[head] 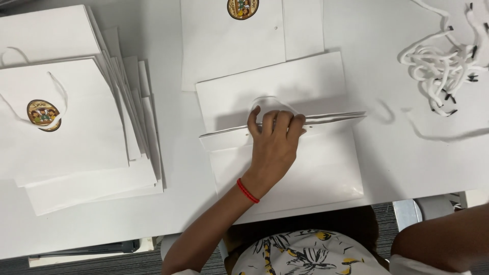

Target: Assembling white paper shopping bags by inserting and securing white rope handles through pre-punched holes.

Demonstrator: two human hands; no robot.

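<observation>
- White paper bag (305,168) lies flat on the white table (407,153), near its front edge, right in front of the person.
- Left hand (272,147) rests on the bag, fingers (281,122) curled over its open top edge, thumb against the near side, so the hand grips the upper paper layer.
- A thin white cord loop (272,100) shows just past the fingertips, at the bag's mouth.
- A red band (247,191) circles the left wrist.
- Right arm (443,239) shows only as a forearm at the lower right; its hand is out of view, so I cannot tell its state.
- A stack of bags (81,147) lies fanned at the left; the top one has a round colourful sticker (43,114) and a cord handle.
- Another flat bag (239,40) with the same kind of sticker lies beyond the held one, partly under it.
- A tangle of white cords (440,66) with black tips lies at the far right, well apart from the hand.
</observation>
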